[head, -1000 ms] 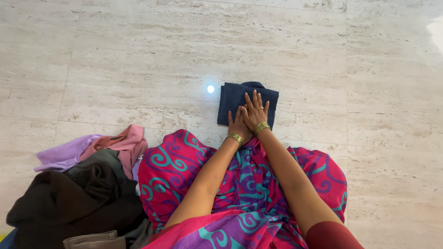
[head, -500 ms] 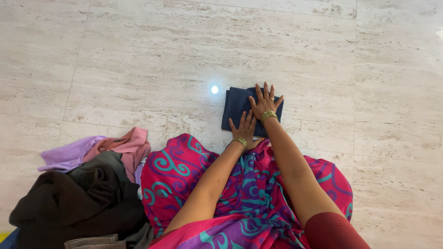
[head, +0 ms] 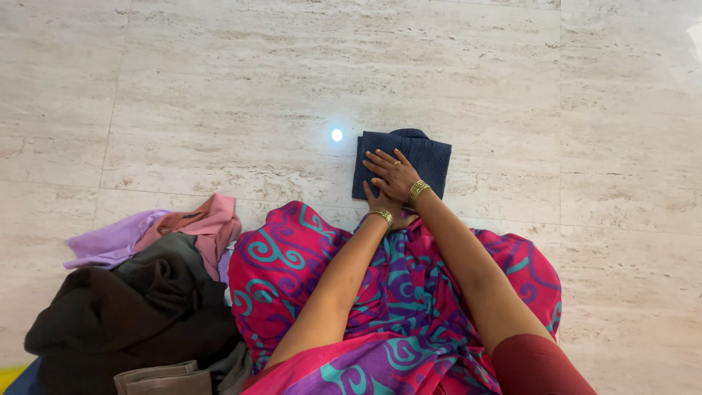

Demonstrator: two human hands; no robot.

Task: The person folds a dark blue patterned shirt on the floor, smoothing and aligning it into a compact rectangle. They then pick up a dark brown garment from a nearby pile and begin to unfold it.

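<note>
Hands rest on a folded navy cloth point(head: 409, 157) with tiny white dots, which lies flat on a pale marble floor point(head: 241, 95) just beyond the person's knees. The cloth is a compact rectangle, with a rolled collar-like edge at its far side.

The right hand point(head: 393, 175) lies palm down on the near left part of the cloth, fingers spread and angled to the left, grasping nothing. The left hand point(head: 380, 201) sits partly beneath the right, at the cloth's near edge; only its back and wrist show, so whether its fingers pinch the fabric cannot be told. Each wrist wears a gold bangle point(head: 418, 190).

Both bare forearms stretch forward over a lap draped in pink fabric point(head: 307, 271) with teal and purple swirls. A dark red sleeve point(head: 537, 369) covers the right upper arm at the lower right of the view.

A small bright spot of light point(head: 336, 135) glints on the floor just left of the cloth.

Well apart, at the lower left, lies a heap of unfolded clothes point(head: 139, 292): lilac and pink pieces on the far side, dark brown and grey ones nearer, a taupe piece at the bottom edge.
</note>
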